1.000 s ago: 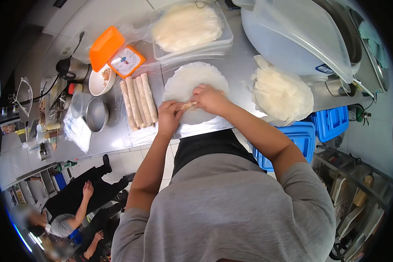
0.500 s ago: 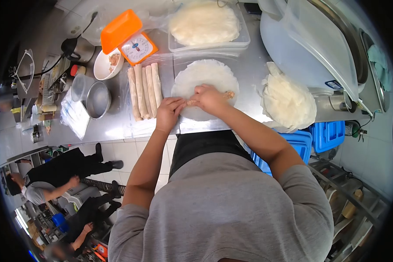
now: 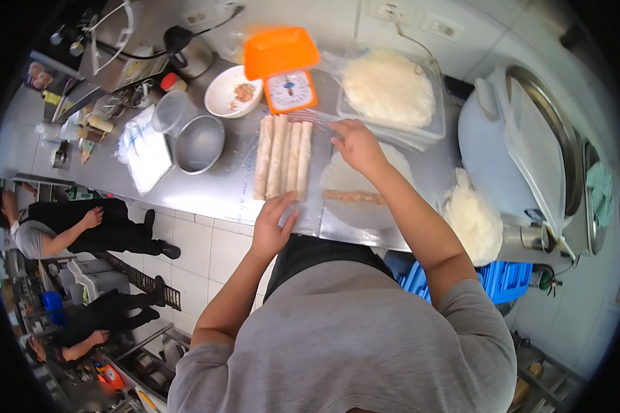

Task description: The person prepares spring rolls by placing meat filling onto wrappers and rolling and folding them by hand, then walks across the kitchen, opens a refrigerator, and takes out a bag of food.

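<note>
A round, pale wrapper (image 3: pixel 365 175) lies flat on the steel counter with a strip of pinkish filling (image 3: pixel 355 197) across its lower part. My right hand (image 3: pixel 356 146) is over the wrapper's upper left edge, fingers apart and pointing left, holding nothing. Near the counter's front edge, my left hand (image 3: pixel 274 224) has its fingers spread at the lower ends of several long pale rolls (image 3: pixel 282 158). These rolls lie side by side on clear plastic. To the right of the wrapper sits a loose pile of wrappers (image 3: pixel 472 220), partly behind my right forearm.
An orange scale (image 3: pixel 291 89) stands behind the rolls, beside a white bowl (image 3: pixel 220 93) with some filling. A metal bowl (image 3: pixel 200 144) is further left. At the back is a clear tub (image 3: pixel 430 131) of wrappers; a large container (image 3: pixel 482 138) stands right. Two people (image 3: pixel 69 224) are at left.
Both hands have come off the filling, which now forms a long strip. My right hand has moved up to the wrapper's edge, my left to the rolls. The view has turned and shifted left.
</note>
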The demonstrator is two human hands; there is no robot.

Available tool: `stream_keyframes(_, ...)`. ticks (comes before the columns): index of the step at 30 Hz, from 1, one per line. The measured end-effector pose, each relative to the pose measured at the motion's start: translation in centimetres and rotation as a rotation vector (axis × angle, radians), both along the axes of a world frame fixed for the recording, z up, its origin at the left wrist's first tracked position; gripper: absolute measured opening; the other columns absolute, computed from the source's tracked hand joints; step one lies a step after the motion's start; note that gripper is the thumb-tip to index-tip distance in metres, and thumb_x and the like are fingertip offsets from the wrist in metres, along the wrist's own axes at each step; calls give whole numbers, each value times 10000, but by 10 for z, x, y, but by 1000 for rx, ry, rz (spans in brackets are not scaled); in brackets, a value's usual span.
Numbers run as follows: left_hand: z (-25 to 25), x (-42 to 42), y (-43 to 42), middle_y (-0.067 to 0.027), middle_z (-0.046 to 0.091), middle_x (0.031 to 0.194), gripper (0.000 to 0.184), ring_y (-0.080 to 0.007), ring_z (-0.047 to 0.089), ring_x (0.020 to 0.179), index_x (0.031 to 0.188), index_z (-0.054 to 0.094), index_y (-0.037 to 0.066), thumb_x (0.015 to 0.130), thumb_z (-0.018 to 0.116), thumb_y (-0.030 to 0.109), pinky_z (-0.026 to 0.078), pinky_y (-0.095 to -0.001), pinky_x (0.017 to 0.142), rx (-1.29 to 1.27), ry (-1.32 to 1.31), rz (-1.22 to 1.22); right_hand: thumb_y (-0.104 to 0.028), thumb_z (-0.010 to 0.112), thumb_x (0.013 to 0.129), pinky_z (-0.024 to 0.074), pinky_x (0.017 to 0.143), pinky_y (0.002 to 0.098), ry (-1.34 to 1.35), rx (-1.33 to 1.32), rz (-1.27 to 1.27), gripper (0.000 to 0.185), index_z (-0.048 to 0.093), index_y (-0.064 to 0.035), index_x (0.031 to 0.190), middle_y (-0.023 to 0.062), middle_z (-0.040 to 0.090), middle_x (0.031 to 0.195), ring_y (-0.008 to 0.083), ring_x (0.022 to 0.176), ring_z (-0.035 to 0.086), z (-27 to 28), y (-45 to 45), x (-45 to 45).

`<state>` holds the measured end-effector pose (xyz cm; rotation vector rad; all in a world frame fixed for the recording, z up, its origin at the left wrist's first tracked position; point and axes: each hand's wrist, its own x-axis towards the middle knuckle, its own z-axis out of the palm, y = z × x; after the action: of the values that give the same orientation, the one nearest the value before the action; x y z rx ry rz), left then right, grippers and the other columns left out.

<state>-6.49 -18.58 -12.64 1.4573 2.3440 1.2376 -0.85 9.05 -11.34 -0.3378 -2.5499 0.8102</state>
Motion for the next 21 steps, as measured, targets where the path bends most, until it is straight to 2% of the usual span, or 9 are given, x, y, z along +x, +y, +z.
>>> stream_keyframes(2, 9, -12, -21, -173, 639, 1155, 372, -330, 603, 1078, 1198, 624, 54, 832, 692, 67, 476, -379, 934, 15, 6, 71, -70, 637, 793, 463, 935, 422, 27, 15, 38, 371, 617, -11, 1159, 186, 632, 1093, 375, 1056, 559, 8, -9, -37)
stream_keyframes(5, 12, -34, -50, -165, 649, 1137, 351, -319, 614, 1064, 1170, 636, 47, 823, 688, 37, 483, -374, 927, 37, -16, 160, -60, 619, 795, 450, 960, 421, 53, 57, 249, 382, 602, 2, 1172, 180, 624, 1125, 371, 1079, 553, 6, -34, -108)
stream_keyframes(10, 16, -70, -86, -150, 652, 1124, 336, -311, 614, 1054, 1154, 647, 55, 821, 684, 30, 488, -371, 915, 80, -79, 228, -58, 610, 796, 439, 991, 414, 51, 90, 366, 378, 602, 14, 1167, 219, 607, 1161, 365, 1099, 564, -4, -75, -231)
stream_keyframes(13, 14, -92, -106, -137, 652, 1122, 334, -308, 610, 1047, 1156, 647, 63, 824, 679, 38, 490, -370, 907, 93, -134, 258, -63, 623, 799, 470, 947, 419, -250, 287, 257, 342, 635, 8, 1133, 216, 606, 1178, 367, 1092, 575, -6, -69, -300)
stream_keyframes(14, 14, -100, -112, -135, 652, 1121, 330, -306, 610, 1045, 1151, 649, 64, 824, 679, 38, 491, -369, 906, 97, -154, 271, -95, 644, 781, 501, 888, 431, -354, 336, 161, 262, 690, 1, 1021, 209, 637, 1134, 358, 1041, 611, -9, -69, -314)
stream_keyframes(17, 11, -124, -133, -125, 654, 1118, 316, -300, 613, 1040, 1138, 658, 72, 824, 677, 40, 493, -366, 900, 101, -184, 296, -127, 648, 763, 512, 860, 438, -640, 311, 114, 207, 715, -12, 921, 208, 666, 1061, 359, 978, 640, -19, -64, -339)
stream_keyframes(18, 9, -132, -138, -115, 656, 1115, 310, -295, 614, 1036, 1132, 663, 77, 824, 675, 42, 495, -365, 897, 103, -176, 312, -136, 643, 752, 512, 855, 436, -632, 291, 97, 179, 726, -26, 867, 214, 675, 1016, 356, 931, 657, -16, -68, -339)
stream_keyframes(21, 6, -151, -149, -110, 655, 1117, 316, -294, 615, 1036, 1135, 663, 84, 823, 675, 39, 497, -365, 893, 114, -210, 317, -125, 609, 790, 535, 736, 401, -688, 126, 90, 173, 712, -5, 859, 224, 671, 910, 329, 819, 671, -31, -65, -352)
